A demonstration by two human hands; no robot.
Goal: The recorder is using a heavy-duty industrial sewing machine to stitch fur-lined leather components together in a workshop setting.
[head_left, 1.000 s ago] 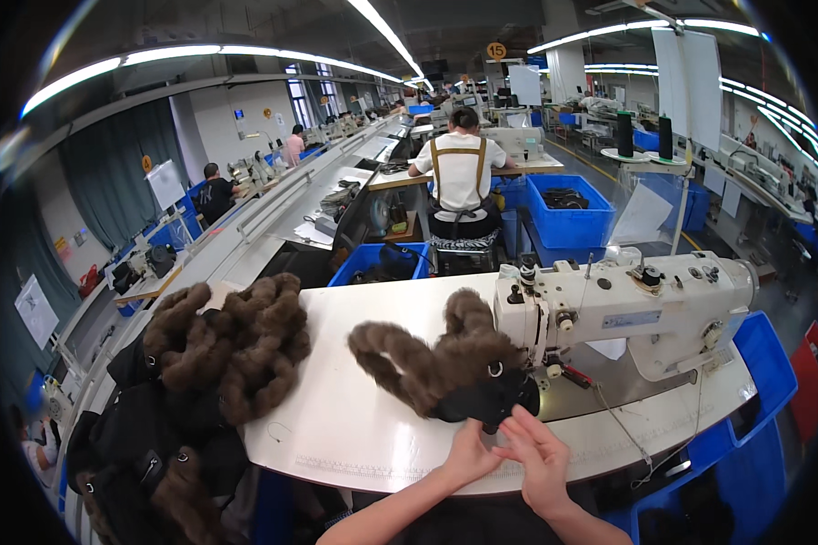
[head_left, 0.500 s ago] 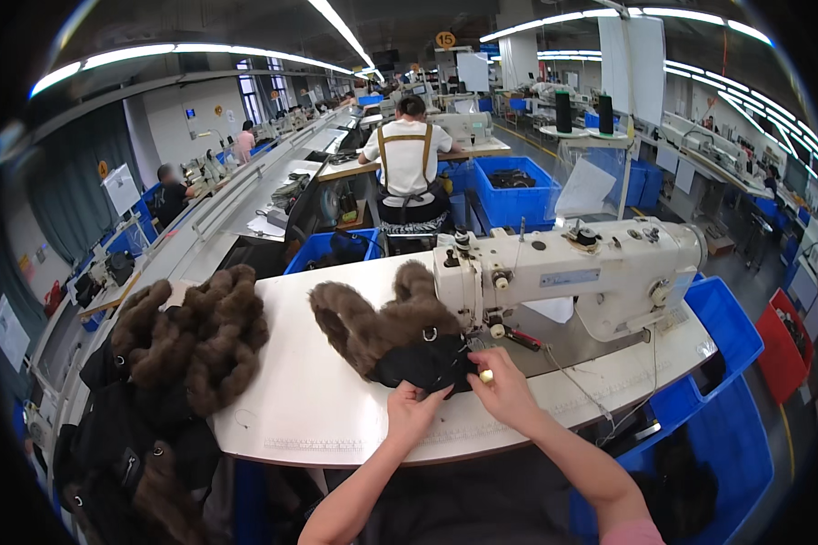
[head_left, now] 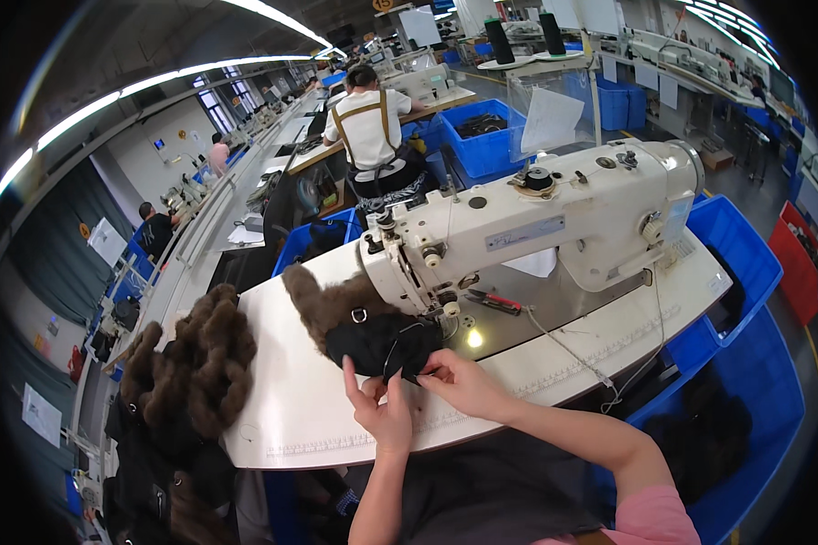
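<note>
A black fabric piece (head_left: 370, 345) with brown fur (head_left: 327, 307) along its far side lies on the white sewing table, just left of the needle area. A metal ring (head_left: 359, 315) is fixed where fur meets fabric. My left hand (head_left: 384, 416) pinches the near edge of the fabric, its index finger stretched up along the side. Close by, my right hand (head_left: 463, 383) grips the same edge between thumb and fingers. The white sewing machine (head_left: 527, 227) stands behind, its head covering part of the fur. Red-handled thread snips (head_left: 495, 301) rest on its bed.
More brown fur pieces (head_left: 216, 359) with black fabric are heaped at the table's left end. Blue bins (head_left: 773, 436) stand at the right, near a red bin (head_left: 795, 263). Loose cord (head_left: 568, 352) trails over the front edge. A co-worker (head_left: 368, 132) sits ahead, facing away.
The view has tilted and come closer to the table. My right hand has left the lamp's bright spot, which now falls on the machine bed. My left index finger has stretched out.
</note>
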